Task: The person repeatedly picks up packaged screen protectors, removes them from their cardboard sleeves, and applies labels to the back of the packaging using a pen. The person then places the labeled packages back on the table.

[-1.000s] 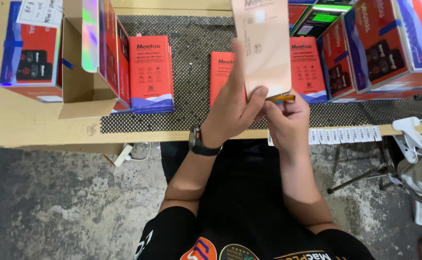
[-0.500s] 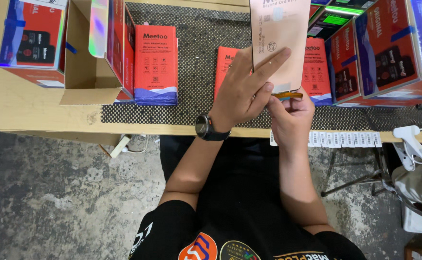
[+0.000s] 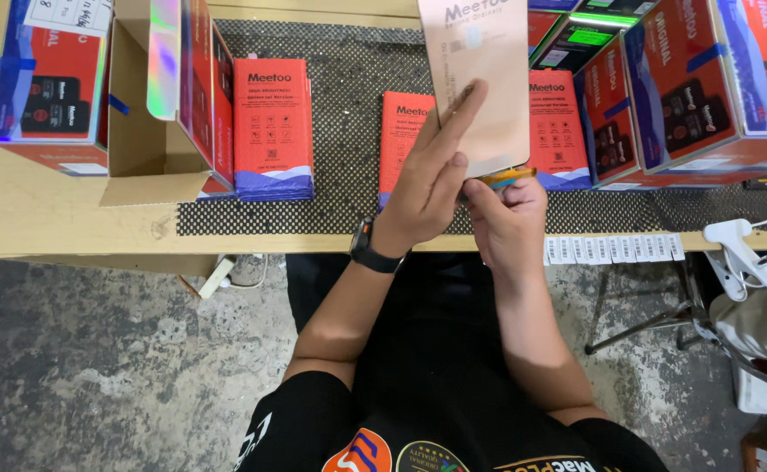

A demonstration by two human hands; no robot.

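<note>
My left hand (image 3: 427, 179) grips the lower part of a tall, flat pale-pink package (image 3: 480, 79) and holds it upright over the bench. My right hand (image 3: 508, 218) sits just below the package's bottom edge, fingers closed on a small yellow-orange tool (image 3: 508, 177) that touches that edge. A dark watch is on my left wrist. Behind the package, red flat packs lie on the black mesh mat (image 3: 348, 122), one (image 3: 401, 131) just left of my left hand and one (image 3: 560, 122) to the right.
A stack of red packs (image 3: 271, 127) lies at the left of the mat. An open cardboard box (image 3: 152, 131) stands further left, beside a red carton (image 3: 47, 83). More red cartons (image 3: 698, 87) fill the right. A label strip (image 3: 615, 249) hangs off the bench edge, near a white clamp (image 3: 738, 249).
The view has shifted slightly; both hands and the pink package stay together, the tool still at the package's lower edge.
</note>
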